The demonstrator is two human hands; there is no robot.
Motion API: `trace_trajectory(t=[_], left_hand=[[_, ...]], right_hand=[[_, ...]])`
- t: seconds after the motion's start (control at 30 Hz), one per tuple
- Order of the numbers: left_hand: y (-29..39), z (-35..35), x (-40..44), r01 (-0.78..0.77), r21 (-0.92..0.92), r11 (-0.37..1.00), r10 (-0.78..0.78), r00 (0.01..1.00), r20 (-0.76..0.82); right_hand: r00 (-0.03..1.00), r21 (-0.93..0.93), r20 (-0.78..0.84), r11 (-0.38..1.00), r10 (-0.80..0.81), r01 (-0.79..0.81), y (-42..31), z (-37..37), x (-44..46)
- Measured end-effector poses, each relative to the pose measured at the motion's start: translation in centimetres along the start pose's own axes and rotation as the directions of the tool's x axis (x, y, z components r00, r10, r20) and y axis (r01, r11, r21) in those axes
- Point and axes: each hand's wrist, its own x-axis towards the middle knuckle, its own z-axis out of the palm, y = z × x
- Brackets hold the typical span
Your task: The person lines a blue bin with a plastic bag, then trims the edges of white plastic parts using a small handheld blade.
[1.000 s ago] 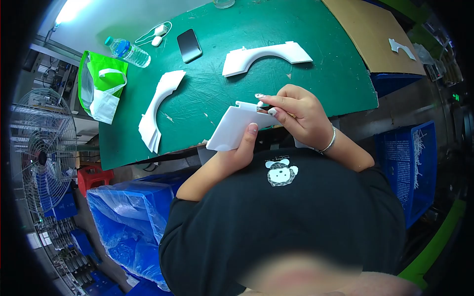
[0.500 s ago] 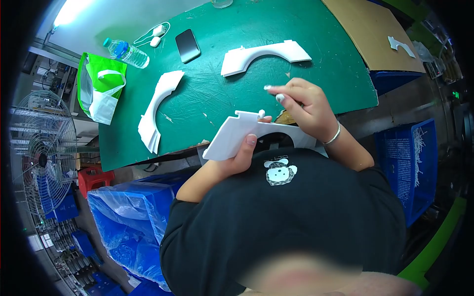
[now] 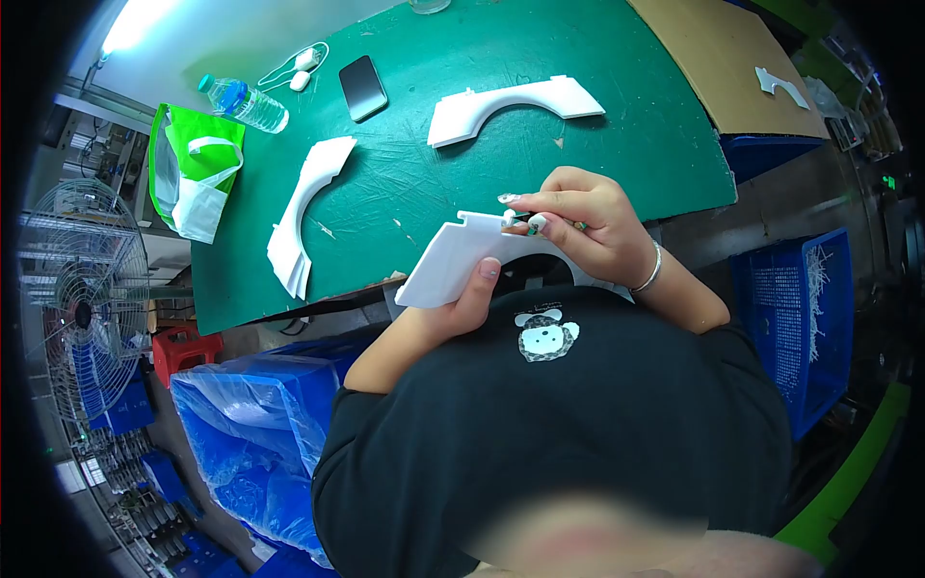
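A white curved plastic part [image 3: 446,262] is held near the table's front edge by my left hand [image 3: 472,301], its thumb flat on the face and its fingers behind. My right hand [image 3: 599,223] is closed in a pinch at the small knob on the part's upper edge, around a small dark tool that is mostly hidden by the fingers. Beyond the hands lies a stack of white arched parts [image 3: 515,104]. Another stack of similar curved parts [image 3: 306,214] rests to the left.
The green table [image 3: 405,183] carries a phone [image 3: 363,88], a water bottle [image 3: 248,104], a white charger [image 3: 306,60] and a green bag [image 3: 199,164]. Cardboard [image 3: 727,72] bears a white piece. Blue crates [image 3: 809,318] stand right and lower left [image 3: 252,424]; a fan is left.
Half a second ago my right hand was raised off the part; now it is back down at the knob. The part has tilted slightly in my left hand, which keeps its hold.
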Motion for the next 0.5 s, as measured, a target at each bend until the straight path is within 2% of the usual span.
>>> trace_trajectory(t=[0.03, 0.1, 0.17, 0.23, 0.33, 0.37, 0.43, 0.5], left_hand=[[0.1, 0.2, 0.1, -0.004, -0.022, 1.0, 0.003, 0.999, -0.038], [0.3, 0.1, 0.4, -0.009, -0.043, 0.999, 0.006, 0.997, -0.076], [0.3, -0.3, 1.0, -0.236, 0.178, 0.955, 0.227, 0.971, 0.068], [0.3, 0.0, 0.7, -0.206, 0.132, 0.97, 0.206, 0.978, 0.017], [0.6, -0.7, 0.6, -0.1, 0.169, 0.98, 0.1, 0.995, 0.012], [0.4, -0.6, 0.5, -0.1, 0.17, 0.98, 0.099, 0.995, 0.012], [-0.1, -0.3, 0.1, -0.041, 0.031, 0.999, 0.042, 0.999, -0.025], [-0.3, -0.6, 0.4, -0.095, 0.07, 0.993, 0.095, 0.995, 0.009]], right_hand=[[1.0, 0.001, 0.0, 1.0, 0.0, 0.0, -0.2, 0.0, 0.0], [1.0, -0.169, -0.023, 0.986, -0.001, -0.003, -0.4, 0.0, 0.1], [0.998, -0.229, -0.042, 0.971, 0.056, -0.064, 0.5, -0.2, 0.5], [0.992, -0.288, -0.066, 0.949, 0.112, -0.126, 0.7, -0.6, 0.4], [0.993, 0.11, 0.081, 0.989, 0.088, -0.096, 0.2, -1.1, 0.3], [0.993, 0.11, 0.08, 0.989, 0.088, -0.096, 0.3, -1.1, 0.3], [0.99, 0.169, 0.13, 0.983, 0.053, -0.075, 0.4, -1.0, 0.2], [0.988, 0.169, 0.146, 0.983, 0.05, -0.075, 0.5, -1.1, 0.1]])
